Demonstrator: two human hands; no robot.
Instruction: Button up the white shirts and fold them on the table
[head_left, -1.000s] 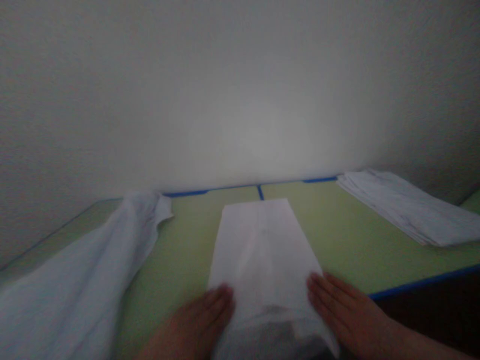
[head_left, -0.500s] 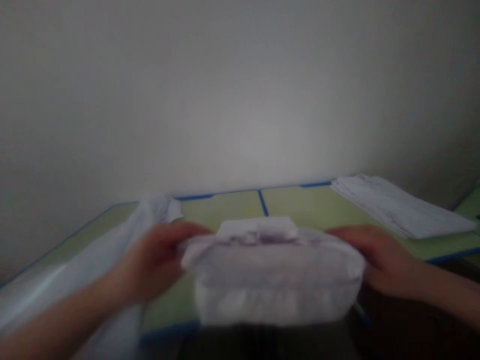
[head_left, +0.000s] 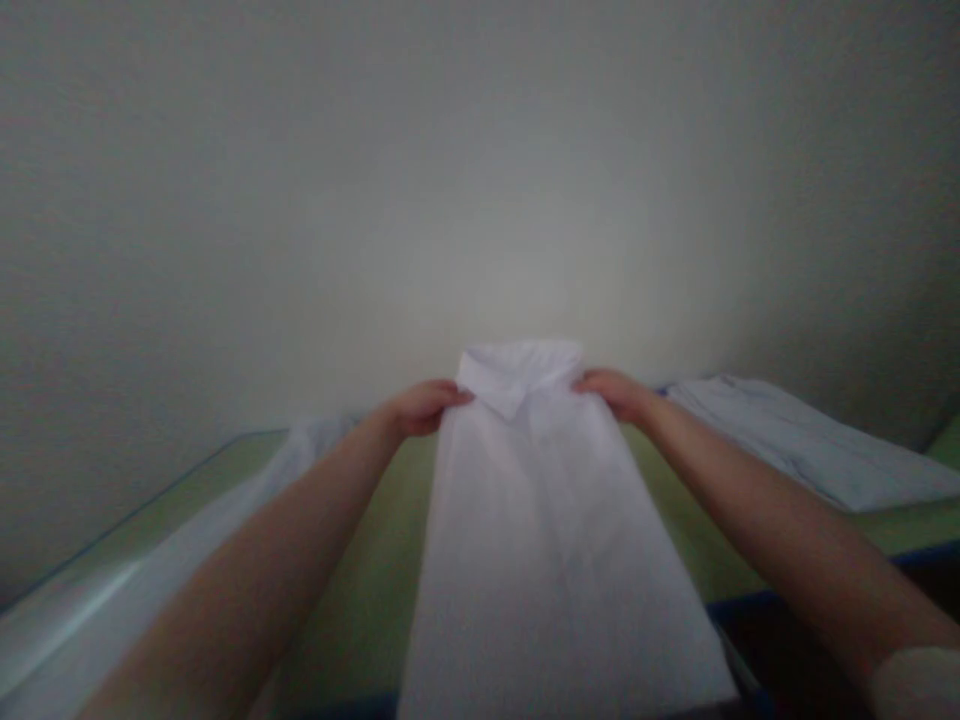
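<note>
A white collared shirt (head_left: 555, 560) stretches from the far side of the table toward me, its collar at the far end. My left hand (head_left: 431, 404) pinches it beside the collar on the left. On the right, my right hand (head_left: 611, 390) grips the opposite side of the collar area. Both arms reach well forward. The shirt's sides look folded in, making a long narrow shape, and its near end runs out of the bottom of the view.
The green table (head_left: 375, 560) has blue edging. White cloth (head_left: 202, 530) lies along its left side, partly behind my left arm. A folded white garment stack (head_left: 817, 440) rests at the right. A plain grey wall (head_left: 480, 200) stands behind the table.
Both hands have moved forward, away from me, and closer together. The shirt was bunched up near me between them; now it is drawn out lengthwise with its collar at the far end.
</note>
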